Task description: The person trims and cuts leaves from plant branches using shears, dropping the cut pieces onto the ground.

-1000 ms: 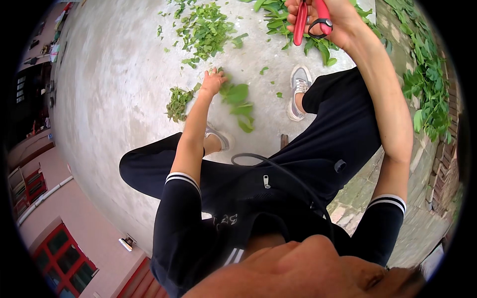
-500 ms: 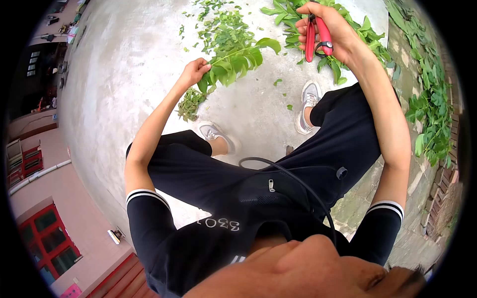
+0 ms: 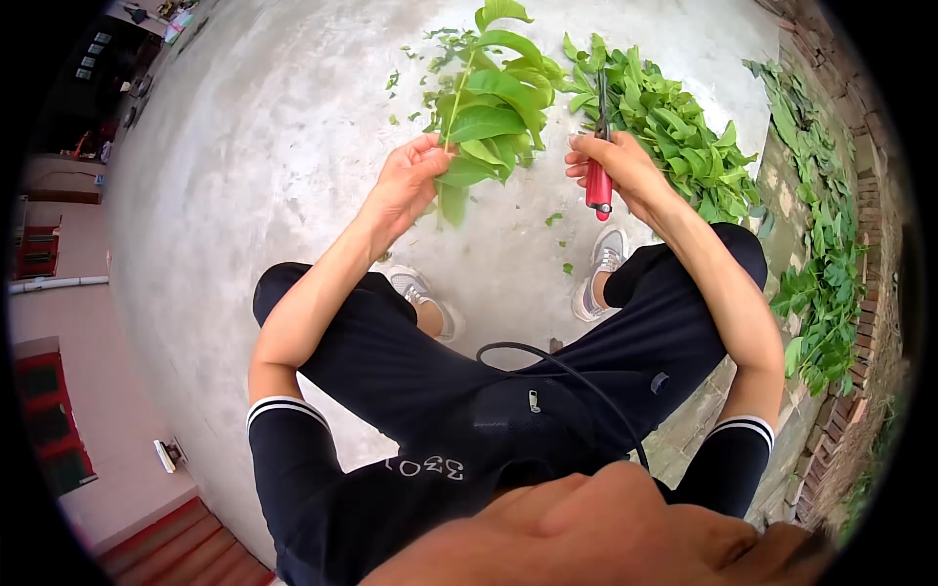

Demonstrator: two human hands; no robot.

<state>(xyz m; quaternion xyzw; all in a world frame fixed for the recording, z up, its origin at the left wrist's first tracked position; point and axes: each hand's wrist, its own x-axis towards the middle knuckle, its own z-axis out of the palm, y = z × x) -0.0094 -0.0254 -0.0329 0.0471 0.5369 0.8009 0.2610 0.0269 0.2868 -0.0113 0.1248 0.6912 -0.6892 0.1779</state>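
My left hand [image 3: 405, 186] pinches the lower end of a leafy green branch [image 3: 493, 107], which points up and away from me. To its right, my right hand [image 3: 630, 174] is wrapped around red-handled pruning shears [image 3: 598, 190]. Their dark narrow blades point away from me, and the handles look pressed together. The shears and the branch are apart. Just beyond my right hand lies a pile of leafy cuttings [image 3: 674, 127] on the concrete.
Loose leaves [image 3: 396, 83] are scattered on the concrete floor [image 3: 244, 146]. More leafy branches [image 3: 821, 254] lie along the right beside a row of bricks [image 3: 865, 283]. My shoes [image 3: 606, 264] stand below the hands. A dark cable [image 3: 567, 366] loops across my lap.
The branch has swung from slanting right to nearly upright in my left hand. My right hand has come down and turned the shears' blades away from me; the handles, spread before, now look together.
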